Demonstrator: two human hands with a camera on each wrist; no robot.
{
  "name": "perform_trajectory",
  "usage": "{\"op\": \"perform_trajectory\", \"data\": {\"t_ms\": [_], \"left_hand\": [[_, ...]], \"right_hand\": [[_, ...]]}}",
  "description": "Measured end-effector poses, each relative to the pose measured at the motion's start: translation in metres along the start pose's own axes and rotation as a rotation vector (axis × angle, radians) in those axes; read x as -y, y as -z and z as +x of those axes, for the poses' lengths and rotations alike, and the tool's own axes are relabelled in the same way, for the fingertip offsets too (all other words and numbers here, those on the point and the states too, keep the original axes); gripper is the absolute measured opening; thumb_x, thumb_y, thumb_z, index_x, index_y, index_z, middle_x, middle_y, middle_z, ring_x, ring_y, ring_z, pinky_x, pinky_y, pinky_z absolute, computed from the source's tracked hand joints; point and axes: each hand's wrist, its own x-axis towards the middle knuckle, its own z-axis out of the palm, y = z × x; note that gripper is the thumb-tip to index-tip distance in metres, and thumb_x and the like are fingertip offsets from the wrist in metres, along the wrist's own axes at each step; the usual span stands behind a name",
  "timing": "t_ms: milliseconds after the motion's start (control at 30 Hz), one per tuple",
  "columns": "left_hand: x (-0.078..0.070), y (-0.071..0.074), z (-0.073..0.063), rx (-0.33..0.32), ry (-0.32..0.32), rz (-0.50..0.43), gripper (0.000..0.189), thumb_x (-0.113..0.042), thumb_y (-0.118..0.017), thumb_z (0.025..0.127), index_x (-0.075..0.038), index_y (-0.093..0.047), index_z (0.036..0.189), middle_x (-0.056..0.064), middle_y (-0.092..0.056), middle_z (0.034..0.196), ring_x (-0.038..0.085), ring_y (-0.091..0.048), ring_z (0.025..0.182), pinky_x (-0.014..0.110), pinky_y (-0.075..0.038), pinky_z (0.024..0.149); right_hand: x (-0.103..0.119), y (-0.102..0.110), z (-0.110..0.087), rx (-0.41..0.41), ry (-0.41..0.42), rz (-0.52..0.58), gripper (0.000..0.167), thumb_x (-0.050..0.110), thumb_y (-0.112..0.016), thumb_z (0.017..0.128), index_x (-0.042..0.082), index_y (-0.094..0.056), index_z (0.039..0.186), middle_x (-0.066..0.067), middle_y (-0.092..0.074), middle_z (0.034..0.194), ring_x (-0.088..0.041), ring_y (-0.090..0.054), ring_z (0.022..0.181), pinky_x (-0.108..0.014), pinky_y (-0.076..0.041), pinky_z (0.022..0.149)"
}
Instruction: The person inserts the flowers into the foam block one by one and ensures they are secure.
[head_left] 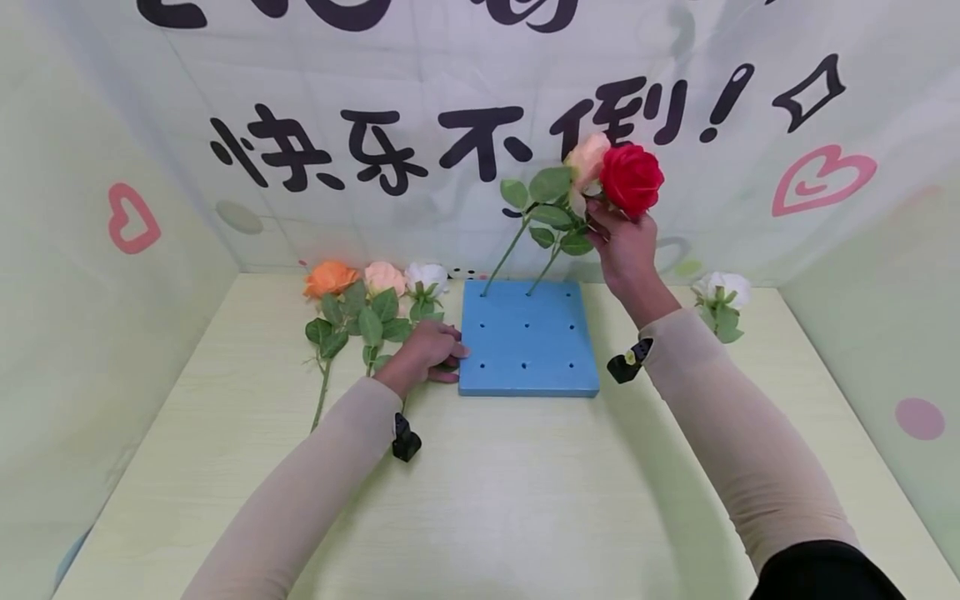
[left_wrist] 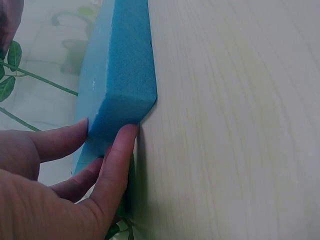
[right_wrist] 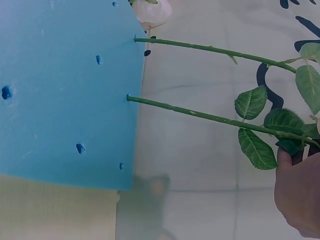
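A red rose (head_left: 632,179) and a pale pink rose (head_left: 587,160) stand tilted to the right, their green stems in two back-row holes of a blue foam board (head_left: 525,350). My right hand (head_left: 624,250) is just below the red bloom, fingers bent at its stem and leaves. In the right wrist view, that hand (right_wrist: 300,195) is at the leafy part of the nearer stem (right_wrist: 200,116). My left hand (head_left: 431,354) touches the board's left side. The left wrist view shows straight fingers (left_wrist: 117,160) against the board's side face and edge (left_wrist: 127,107).
Left of the board lie an orange rose (head_left: 330,278), a pink rose (head_left: 385,277) and a white rose (head_left: 427,277) with leafy stems. Another white rose (head_left: 722,289) lies at the back right. A printed curtain (head_left: 450,225) hangs behind the pale wooden table (head_left: 510,500).
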Motion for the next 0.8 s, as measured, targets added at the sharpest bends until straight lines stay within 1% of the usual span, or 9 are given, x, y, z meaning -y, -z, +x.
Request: {"op": "perform_trajectory", "data": {"t_ms": [133,267,367,500,633,800], "left_hand": [[-0.0009,0.0001,-0.0003,0.001,0.006,0.001,0.048,-0.004,-0.064,0.092,-0.006,-0.050,0.139,0.013,-0.054,0.097,0.024,-0.056,0.085,0.037,-0.061,0.069],[-0.0014,0.0001,0.0002,-0.001,0.009,0.005,0.048,-0.003,-0.064,0.092,-0.005,-0.051,0.138,0.014,-0.054,0.098,0.024,-0.055,0.086,0.037,-0.061,0.069],[-0.0014,-0.0002,0.0006,0.001,0.011,0.004,0.048,-0.003,-0.064,0.092,-0.005,-0.050,0.139,0.014,-0.054,0.098,0.024,-0.055,0.086,0.037,-0.061,0.069],[-0.0006,-0.0005,0.0009,0.005,0.005,0.003,0.050,-0.003,-0.064,0.093,-0.005,-0.049,0.140,0.014,-0.054,0.099,0.024,-0.056,0.087,0.037,-0.061,0.069],[-0.0002,-0.0002,0.0009,0.004,0.001,0.004,0.050,-0.004,-0.064,0.093,-0.006,-0.049,0.140,0.013,-0.054,0.097,0.024,-0.056,0.085,0.036,-0.061,0.069],[-0.0008,0.0001,0.0003,0.007,0.005,0.003,0.049,-0.004,-0.064,0.092,-0.006,-0.050,0.139,0.012,-0.053,0.094,0.023,-0.055,0.082,0.037,-0.061,0.069]], "right_hand": [[-0.0011,-0.0013,-0.0005,0.036,0.005,-0.008,0.018,0.005,-0.071,0.087,0.006,-0.062,0.102,-0.005,-0.067,0.081,-0.020,-0.063,0.073,-0.025,-0.053,0.065],[-0.0020,-0.0023,0.0004,0.067,0.013,-0.038,0.015,0.005,-0.071,0.087,0.004,-0.063,0.100,-0.005,-0.067,0.082,-0.020,-0.063,0.074,-0.026,-0.054,0.065],[-0.0025,-0.0020,0.0018,0.069,0.015,-0.064,0.011,0.006,-0.071,0.088,0.005,-0.063,0.096,-0.005,-0.066,0.082,-0.019,-0.061,0.074,-0.026,-0.051,0.063],[-0.0026,0.0004,0.0029,0.072,0.011,-0.084,0.011,0.007,-0.071,0.088,0.006,-0.064,0.096,-0.004,-0.065,0.083,-0.019,-0.060,0.074,-0.026,-0.051,0.063],[-0.0026,0.0028,0.0037,0.077,0.017,-0.088,0.010,0.006,-0.071,0.088,0.005,-0.064,0.094,-0.005,-0.064,0.081,-0.020,-0.062,0.073,-0.027,-0.052,0.063],[-0.0042,0.0055,0.0050,0.063,0.001,-0.074,0.009,0.005,-0.071,0.088,0.004,-0.063,0.092,-0.005,-0.065,0.081,-0.019,-0.066,0.073,-0.028,-0.058,0.068]]}}
